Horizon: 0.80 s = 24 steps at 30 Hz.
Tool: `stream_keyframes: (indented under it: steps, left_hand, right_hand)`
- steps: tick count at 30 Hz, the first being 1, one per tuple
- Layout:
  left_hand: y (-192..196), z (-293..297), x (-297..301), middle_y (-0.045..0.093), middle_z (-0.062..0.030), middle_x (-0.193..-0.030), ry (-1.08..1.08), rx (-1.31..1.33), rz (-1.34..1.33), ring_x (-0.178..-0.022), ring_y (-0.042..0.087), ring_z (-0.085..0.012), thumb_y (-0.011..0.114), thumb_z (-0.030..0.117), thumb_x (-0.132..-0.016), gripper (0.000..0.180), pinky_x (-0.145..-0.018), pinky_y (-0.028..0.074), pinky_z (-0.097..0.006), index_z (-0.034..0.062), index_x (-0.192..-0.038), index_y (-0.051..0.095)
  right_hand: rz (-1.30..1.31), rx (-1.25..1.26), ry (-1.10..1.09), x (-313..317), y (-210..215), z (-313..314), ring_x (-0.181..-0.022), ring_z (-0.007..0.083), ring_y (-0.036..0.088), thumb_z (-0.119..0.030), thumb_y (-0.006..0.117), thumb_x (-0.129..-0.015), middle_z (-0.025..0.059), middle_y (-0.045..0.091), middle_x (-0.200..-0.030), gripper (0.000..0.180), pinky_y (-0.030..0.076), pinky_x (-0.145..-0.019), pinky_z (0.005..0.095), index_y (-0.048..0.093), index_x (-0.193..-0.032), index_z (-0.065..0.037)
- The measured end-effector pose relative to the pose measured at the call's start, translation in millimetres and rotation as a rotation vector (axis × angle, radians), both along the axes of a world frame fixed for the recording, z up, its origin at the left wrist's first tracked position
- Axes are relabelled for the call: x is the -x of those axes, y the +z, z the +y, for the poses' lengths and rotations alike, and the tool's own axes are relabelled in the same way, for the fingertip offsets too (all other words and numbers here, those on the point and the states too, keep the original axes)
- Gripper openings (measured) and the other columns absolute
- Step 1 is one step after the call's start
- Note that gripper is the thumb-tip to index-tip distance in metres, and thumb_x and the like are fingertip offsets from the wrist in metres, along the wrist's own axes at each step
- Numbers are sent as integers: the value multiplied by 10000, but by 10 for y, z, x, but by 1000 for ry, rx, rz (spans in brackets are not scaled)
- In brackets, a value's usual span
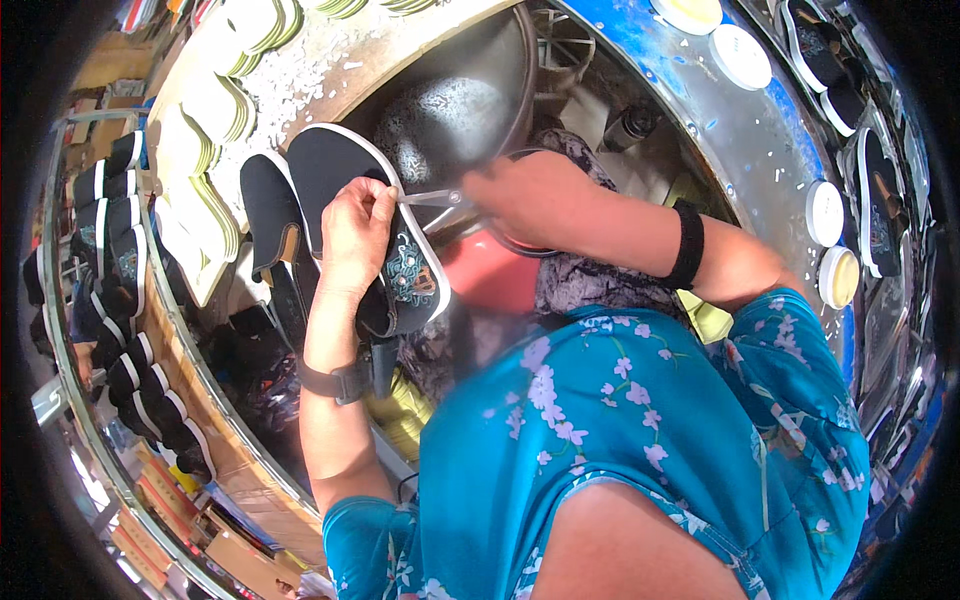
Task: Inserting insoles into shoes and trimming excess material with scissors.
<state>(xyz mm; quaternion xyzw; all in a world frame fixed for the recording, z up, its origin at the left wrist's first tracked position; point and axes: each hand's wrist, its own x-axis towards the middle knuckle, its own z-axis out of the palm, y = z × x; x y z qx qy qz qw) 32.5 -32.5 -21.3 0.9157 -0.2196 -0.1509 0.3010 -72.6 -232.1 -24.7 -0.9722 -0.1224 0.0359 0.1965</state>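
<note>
A black cloth shoe (335, 165) with a white edge and a colourful embroidered patch is gripped in my left hand (352, 240), whose thumb and fingers pinch its white rim. My right hand (535, 200), slightly blurred, is closed around a pair of scissors (432, 198). The blades point left and reach the shoe's white edge, right beside my left fingertips. Whether they are cutting anything there I cannot tell. Another black shoe (265, 195) lies just left of the held one, partly covered by it.
Stacks of pale sole-shaped pieces (205, 140) and white scraps (290, 90) lie on the board at upper left. Beyond my hands is a dark, shiny curved surface (450, 110). Round white containers (740, 55) line the blue-edged metal table at right. More black shoes (115, 260) fill the left rack.
</note>
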Motion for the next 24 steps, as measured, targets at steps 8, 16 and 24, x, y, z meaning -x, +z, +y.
stream_keyframes:
  steps: [8,16,24]
  left_hand:
    - [917,587,315,471,2,-630,135,500,120,-545,415,-63,547,179,-887,190,-508,328,-187,45,-752,540]
    - [643,2097,1139,573,-116,-666,61,-711,21,-614,575,-239,537,-6,-801,32,-574,445,-371,-6,-781,562]
    - [549,1461,608,615,-194,-905,262,-48,-428,-812,622,-272,604,229,-817,369,-721,479,-332,-43,-1061,556]
  right_hand:
    - [219,-172,-163,5,91,-90,-741,332,618,-233,605,-742,167,627,-827,334,488,-661,412,559,-1022,-55]
    - [225,-532,-266,-108,104,151,-752,306,629,-286,715,-703,177,633,-827,452,477,-675,342,574,-1038,-18]
    - [80,-580,-297,-373,6,587,-782,368,611,-343,705,-706,227,617,-799,486,472,-701,400,570,-1016,6]
